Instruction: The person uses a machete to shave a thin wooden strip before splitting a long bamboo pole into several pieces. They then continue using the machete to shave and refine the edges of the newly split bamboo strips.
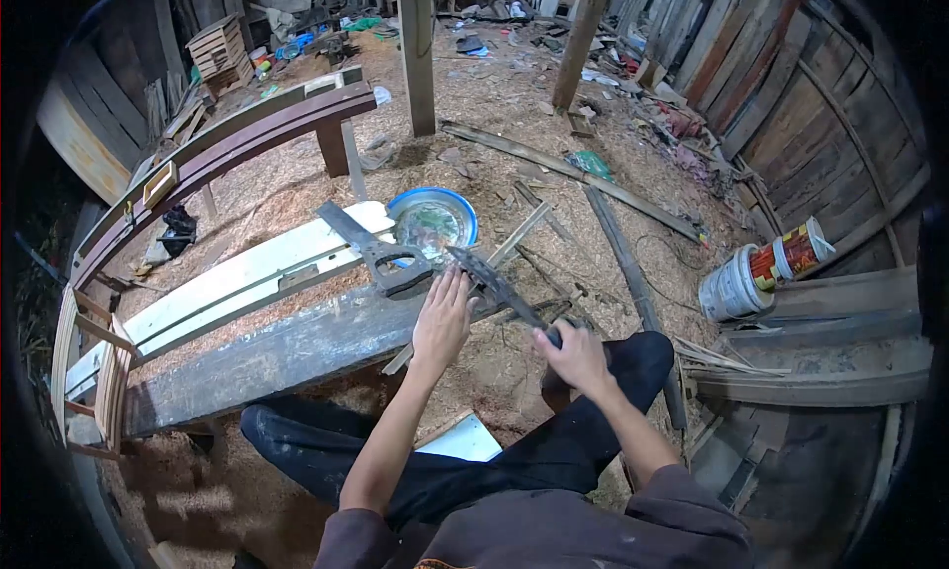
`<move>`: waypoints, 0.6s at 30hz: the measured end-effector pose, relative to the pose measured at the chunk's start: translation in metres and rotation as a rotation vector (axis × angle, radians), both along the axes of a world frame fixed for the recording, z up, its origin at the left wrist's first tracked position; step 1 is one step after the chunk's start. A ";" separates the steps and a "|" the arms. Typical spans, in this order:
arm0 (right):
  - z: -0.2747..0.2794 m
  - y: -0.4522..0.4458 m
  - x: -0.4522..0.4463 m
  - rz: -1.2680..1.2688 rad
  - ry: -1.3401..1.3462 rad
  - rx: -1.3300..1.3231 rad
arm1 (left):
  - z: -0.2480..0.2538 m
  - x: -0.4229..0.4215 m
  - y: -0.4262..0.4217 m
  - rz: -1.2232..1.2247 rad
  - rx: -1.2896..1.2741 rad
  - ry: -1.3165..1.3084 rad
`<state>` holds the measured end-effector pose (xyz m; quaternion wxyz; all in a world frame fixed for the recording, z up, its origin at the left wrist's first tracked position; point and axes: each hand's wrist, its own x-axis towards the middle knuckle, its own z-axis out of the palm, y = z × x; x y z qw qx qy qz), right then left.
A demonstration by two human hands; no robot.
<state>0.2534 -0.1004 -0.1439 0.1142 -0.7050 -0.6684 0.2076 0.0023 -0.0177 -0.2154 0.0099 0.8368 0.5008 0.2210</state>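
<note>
My right hand [576, 354] is closed round the handle of a dark bladed tool [491, 280], which points forward and left. Its far end reaches the fingertips of my left hand [443, 317]. That hand lies flat with fingers stretched out, near the end of a grey plank [277, 347]. A thin light wooden stick [519, 235] slants forward from under or beside my left hand; the contact is hidden. A handsaw [381, 256] with a dark handle lies just left of my left fingertips, across a white-painted board [237, 267].
A blue-rimmed basin [433, 223] stands beyond the saw. Wood strips [628, 253] lie over the shavings-covered floor. Upright posts [416, 55] stand ahead. Buckets [736, 284] are at right, a wooden frame [99, 371] at left, and a long brown beam [247, 139] at back left.
</note>
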 end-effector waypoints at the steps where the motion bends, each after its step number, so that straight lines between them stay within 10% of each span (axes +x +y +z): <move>1: -0.002 0.010 0.005 -0.023 -0.077 0.067 | 0.002 0.000 -0.001 -0.008 -0.005 -0.007; 18: -0.048 0.076 0.020 -0.015 -0.046 0.167 | 0.008 0.006 -0.005 0.056 0.113 0.524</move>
